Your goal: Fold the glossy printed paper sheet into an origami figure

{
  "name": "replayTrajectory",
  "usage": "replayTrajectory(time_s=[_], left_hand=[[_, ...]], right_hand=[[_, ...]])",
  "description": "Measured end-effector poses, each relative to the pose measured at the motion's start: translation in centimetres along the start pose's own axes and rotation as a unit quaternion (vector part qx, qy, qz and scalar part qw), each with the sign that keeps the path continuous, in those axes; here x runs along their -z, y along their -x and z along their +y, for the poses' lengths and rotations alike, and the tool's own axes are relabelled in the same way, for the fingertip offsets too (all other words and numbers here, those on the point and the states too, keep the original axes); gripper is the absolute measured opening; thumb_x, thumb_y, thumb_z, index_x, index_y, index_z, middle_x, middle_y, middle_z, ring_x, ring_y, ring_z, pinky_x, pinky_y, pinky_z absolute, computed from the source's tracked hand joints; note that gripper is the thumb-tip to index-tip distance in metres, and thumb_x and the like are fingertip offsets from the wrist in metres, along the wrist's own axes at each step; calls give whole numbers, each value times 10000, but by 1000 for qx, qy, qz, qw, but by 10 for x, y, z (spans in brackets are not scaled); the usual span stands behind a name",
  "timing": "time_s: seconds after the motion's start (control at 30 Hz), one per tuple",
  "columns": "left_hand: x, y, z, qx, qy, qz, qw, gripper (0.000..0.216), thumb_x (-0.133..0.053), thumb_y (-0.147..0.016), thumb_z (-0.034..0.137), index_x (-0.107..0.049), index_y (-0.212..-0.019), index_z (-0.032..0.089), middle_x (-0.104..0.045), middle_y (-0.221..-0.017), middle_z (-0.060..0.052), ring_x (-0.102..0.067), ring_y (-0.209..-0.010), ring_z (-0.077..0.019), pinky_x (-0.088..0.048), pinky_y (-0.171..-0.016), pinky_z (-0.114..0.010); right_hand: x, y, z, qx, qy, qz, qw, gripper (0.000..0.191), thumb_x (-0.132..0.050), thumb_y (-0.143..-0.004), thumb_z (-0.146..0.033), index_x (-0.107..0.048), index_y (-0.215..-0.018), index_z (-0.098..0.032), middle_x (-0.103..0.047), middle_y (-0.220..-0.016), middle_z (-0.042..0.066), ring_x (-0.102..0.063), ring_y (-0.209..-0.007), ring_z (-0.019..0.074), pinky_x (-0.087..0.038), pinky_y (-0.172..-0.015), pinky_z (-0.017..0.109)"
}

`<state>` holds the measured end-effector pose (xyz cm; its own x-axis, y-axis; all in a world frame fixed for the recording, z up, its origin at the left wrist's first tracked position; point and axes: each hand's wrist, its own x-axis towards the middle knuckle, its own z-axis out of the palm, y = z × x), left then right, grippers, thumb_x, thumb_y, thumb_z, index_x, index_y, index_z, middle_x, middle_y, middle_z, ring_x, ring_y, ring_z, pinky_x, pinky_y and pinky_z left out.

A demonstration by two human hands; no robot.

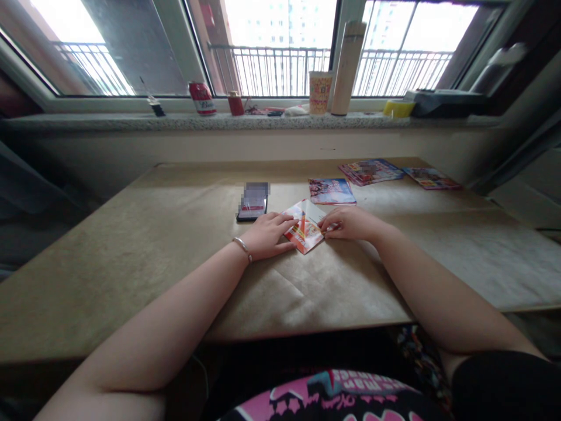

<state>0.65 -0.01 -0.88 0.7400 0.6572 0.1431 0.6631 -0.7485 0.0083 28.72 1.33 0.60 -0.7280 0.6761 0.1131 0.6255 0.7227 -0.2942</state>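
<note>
A folded red and white paper [305, 233] lies on the brown surface [131, 245], between the two hands. The left hand [267, 235] rests flat and spread, with its fingertips on the paper's left edge. The right hand [348, 223] has its fingers curled at the right edge, and I cannot tell whether they pinch it. A phone [253, 203] lies just beyond the left hand, with leaflets [332, 191] farther back.

A black rectangular phone [253, 206] is lying on the brown papered surface [131, 245]; a red metal can [202, 98] is standing on the windowsill [109, 121]
</note>
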Motion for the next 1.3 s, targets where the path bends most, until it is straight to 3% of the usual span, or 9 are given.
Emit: replayTrajectory(time_s=[0.27,0.53,0.8,1.0,1.13,1.3], left_hand=[[7,-2,2,11,16,-4,1000,520,-384,-951,490,-486,-1349,171,-554,-1341,-102,-510,-1193,-268,-387,-1017,-396],[4,-1,1,70,68,42,994,555,-525,-879,386,-416,-1365,141,-605,-1218,-136,-580,-1105,-260,-454,-970,-381],[-1,-1,1,41,137,115,983,620,-520,-874,314,-302,-1442,195,-433,-1339,-120,-506,-1187,-231,-420,-1052,-368],[-9,-2,1,34,99,83,991,468,-499,-903,399,-464,-1364,320,-218,-1450,-78,-510,-1106,-226,-405,-1061,-437],[-10,-3,4,37,58,52,996,497,-477,-909,463,-466,-1376,292,-244,-1467,-91,-385,-1286,-297,-337,-1106,-458],[-8,-5,6,42,21,15,999,526,-441,-917,517,-442,-1398,303,-380,-1443,-78,-388,-1282,-294,-297,-1111,-474]], right_hand=[[3,1,-8,-88,27,26,995,187,-571,-780,-215,-724,-886,-229,-734,-871,21,-638,-742,163,-426,-673,253],[2,1,-8,-180,18,73,981,88,-538,-774,-243,-613,-769,-197,-671,-762,21,-573,-683,147,-365,-614,241],[-9,-6,-5,-265,40,124,955,124,-476,-837,-280,-571,-833,-200,-664,-782,52,-564,-678,169,-347,-594,260],[-24,-12,-5,-282,21,147,948,189,-469,-863,-236,-576,-1012,-190,-686,-843,63,-603,-730,180,-397,-645,268],[-27,-12,-7,-255,42,170,951,332,-495,-869,-255,-534,-1195,-206,-662,-1011,70,-620,-849,197,-438,-737,292],[-26,-13,-16,-225,95,153,958,283,-522,-878,-427,-627,-1043,-222,-588,-1139,91,-597,-976,225,-443,-858,328]])
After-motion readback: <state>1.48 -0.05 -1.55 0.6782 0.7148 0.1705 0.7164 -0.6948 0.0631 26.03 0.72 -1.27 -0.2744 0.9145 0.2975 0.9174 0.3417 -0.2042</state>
